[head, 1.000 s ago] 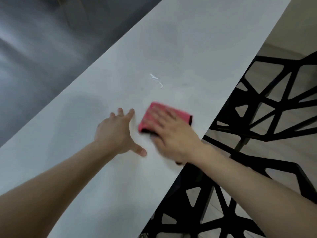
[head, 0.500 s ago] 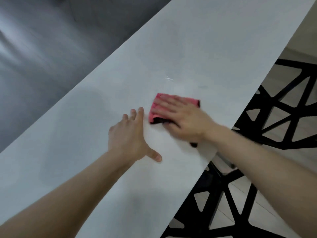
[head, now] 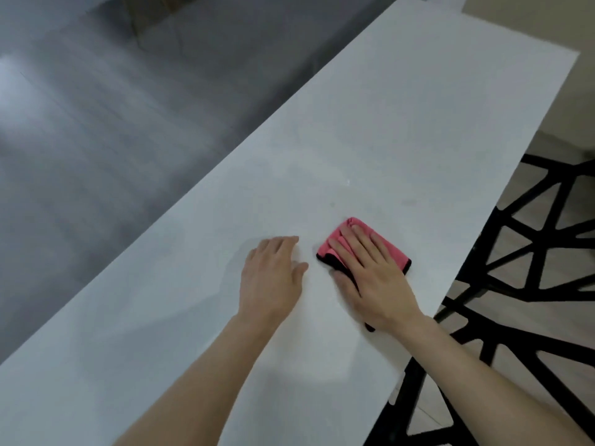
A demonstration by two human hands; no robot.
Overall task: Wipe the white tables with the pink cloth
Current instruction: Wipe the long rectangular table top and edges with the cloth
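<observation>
The white table (head: 418,123) runs as a long slab from the lower left to the upper right. The pink cloth (head: 395,250), folded and trimmed with a black border, lies flat on it about midway along, closer to the right long edge than the left but with a band of bare top between it and that edge.

The right hand (head: 373,275) lies spread on the cloth, fingers straight and together, palm down, pressing it to the surface rather than gripping it. The fingertips reach almost to the cloth's far corner, and the thumb sits by the black border on the near left side.

The left hand (head: 273,275) rests flat on the bare table just beside the cloth, fingers straight and holding nothing. A narrow strip of tabletop separates it from the cloth.

Beyond the cloth the top stretches open to the far end, whose corner shows at the upper right. A wide bare area also lies to the left of the left hand, up to the left edge, which drops to a grey floor (head: 96,140). Just past the right edge stands a black openwork chair (head: 515,284).
</observation>
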